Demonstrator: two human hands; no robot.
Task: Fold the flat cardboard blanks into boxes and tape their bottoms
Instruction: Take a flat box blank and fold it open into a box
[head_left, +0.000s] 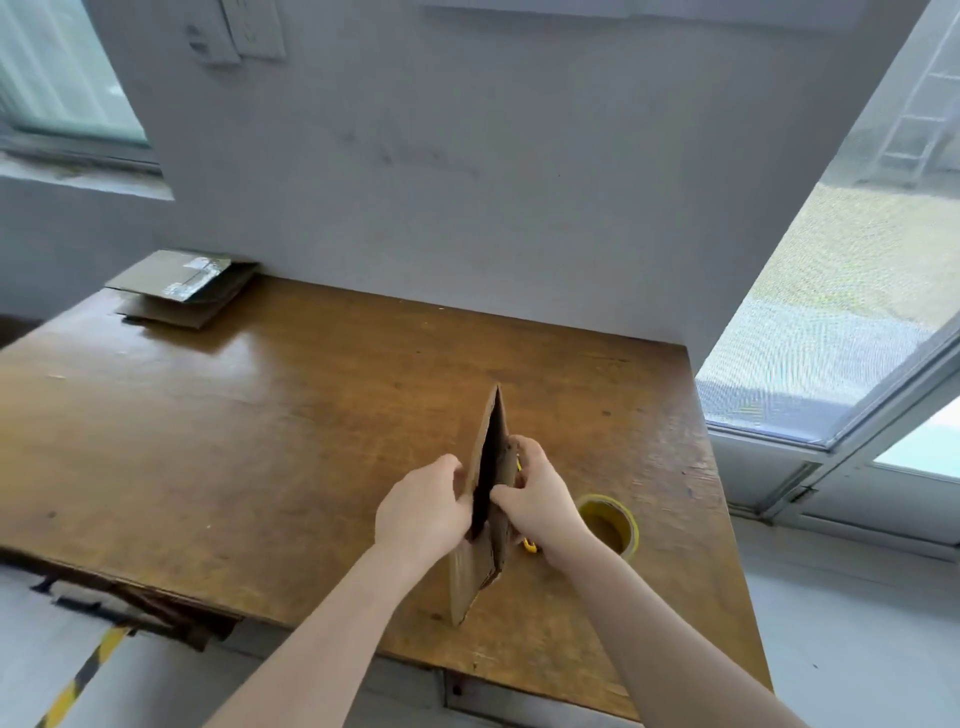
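From the head view, a flat cardboard blank (480, 499) is held on edge above the near right part of the wooden surface (260, 441), its narrow side turned toward the camera so that a dark slit is seen between its two layers. The left hand (423, 512) is pressed against the blank's left face, fingers curled over the edge in a closed grip on the cardboard. The right hand (537, 499) is clamped on the right face, thumb set at the slit and fingers wrapped behind, so the blank is pinched from both sides. The blank's lower corner is seen close to the surface; whether it touches cannot be told.

Just right of the right wrist, a roll of yellow tape (610, 525) is lying flat on the surface. A small yellow object (529, 544) is glimpsed just below the right hand, mostly hidden. At the far left corner, against the grey wall (467, 156), a stack of flat cardboard blanks (184, 286) is resting, well apart from the hands.
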